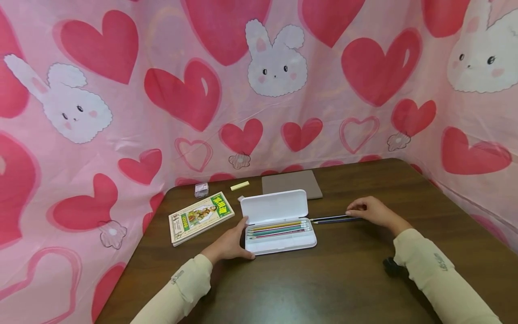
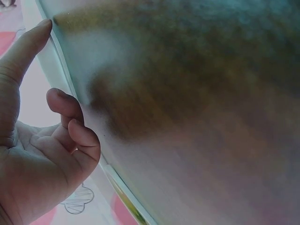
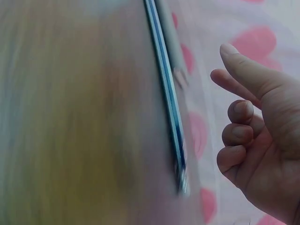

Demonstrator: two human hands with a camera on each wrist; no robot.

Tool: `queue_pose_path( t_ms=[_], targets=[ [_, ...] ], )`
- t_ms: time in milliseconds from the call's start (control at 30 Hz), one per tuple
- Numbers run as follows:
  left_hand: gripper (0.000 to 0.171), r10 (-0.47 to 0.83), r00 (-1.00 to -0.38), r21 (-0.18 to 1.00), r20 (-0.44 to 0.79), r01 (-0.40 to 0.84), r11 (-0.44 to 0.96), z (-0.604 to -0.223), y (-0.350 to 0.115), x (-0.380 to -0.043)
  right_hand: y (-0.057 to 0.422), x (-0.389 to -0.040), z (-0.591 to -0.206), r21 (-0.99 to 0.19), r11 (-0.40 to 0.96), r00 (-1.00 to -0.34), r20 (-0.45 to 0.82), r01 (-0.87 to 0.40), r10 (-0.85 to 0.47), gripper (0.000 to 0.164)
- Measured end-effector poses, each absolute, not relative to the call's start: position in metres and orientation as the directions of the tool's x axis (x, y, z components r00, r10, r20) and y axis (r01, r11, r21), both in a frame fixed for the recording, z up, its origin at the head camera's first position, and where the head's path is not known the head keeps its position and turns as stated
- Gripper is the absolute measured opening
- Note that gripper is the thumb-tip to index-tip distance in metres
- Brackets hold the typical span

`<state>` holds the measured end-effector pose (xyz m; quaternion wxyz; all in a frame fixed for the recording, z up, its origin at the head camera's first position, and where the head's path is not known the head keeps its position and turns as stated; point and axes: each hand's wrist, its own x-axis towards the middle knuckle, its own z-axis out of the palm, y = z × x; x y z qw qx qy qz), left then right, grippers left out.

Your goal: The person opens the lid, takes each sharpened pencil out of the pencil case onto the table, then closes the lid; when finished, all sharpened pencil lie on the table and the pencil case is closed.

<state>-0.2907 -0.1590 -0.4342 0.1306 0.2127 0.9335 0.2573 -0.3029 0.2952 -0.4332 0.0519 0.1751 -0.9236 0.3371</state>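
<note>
Across the top and both sides of the frame hangs a pink cloth (image 1: 226, 101) printed with red hearts and white rabbits, and below it spreads a dark brown tabletop (image 1: 307, 288). At the centre of the frame a white pencil case (image 1: 275, 207) lies open, lid raised along the far edge, presumably so the tray can be reached from the near side. A book (image 1: 201, 218) lies askew to its left and a greyish notebook (image 1: 289, 181) behind it, perhaps set aside for working room. The left hand (image 1: 229, 243) spans the case's left end, fingers gripping it with the thumb at the near corner, likely to stop it sliding. The right hand (image 1: 374, 212), right of centre, is at the outer ends of two loose pencils; its thumb and index finger are extended with nothing between them, the other fingers loosely curled. The blue pencil (image 1: 337, 220) and the second loose pencil (image 1: 329, 217) lie just right of the case, long axes running nearly left to right; the blue one points left. The pencils in the tray (image 1: 279, 231) lie much the same way, points left, eraser ends right. Smallest, toward the tabletop's upper left, are a small pack (image 1: 201, 190) and a yellow strip (image 1: 240, 186).
</note>
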Motion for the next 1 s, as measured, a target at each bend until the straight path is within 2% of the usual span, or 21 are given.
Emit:
queue_pose_path(
  t_ms=[167, 400, 767, 1000],
  targets=[
    [0.114, 0.46, -0.876, 0.541, -0.146, 0.319, 0.778, -0.433, -0.158, -0.291, 0.274, -0.311, -0.431, -0.591, 0.691, -0.908, 0.219, -0.415, -0.357, 0.019],
    [0.114, 0.458, -0.877, 0.539, -0.145, 0.318, 0.78, -0.433, -0.158, -0.291, 0.244, -0.317, -0.43, -0.597, 0.682, -0.893, 0.146, -0.423, -0.426, 0.022],
    [0.115, 0.463, -0.877, 0.525, -0.128, 0.336, 0.782, -0.436, -0.158, -0.29, 0.199, -0.322, -0.438, -0.59, 0.61, -0.809, 0.135, -0.529, -0.572, 0.015],
    [0.115, 0.46, -0.879, 0.527, -0.125, 0.334, 0.781, -0.436, -0.158, -0.29, 0.184, -0.324, -0.438, -0.576, 0.635, -0.81, 0.084, -0.515, -0.581, 0.013]
  ],
)
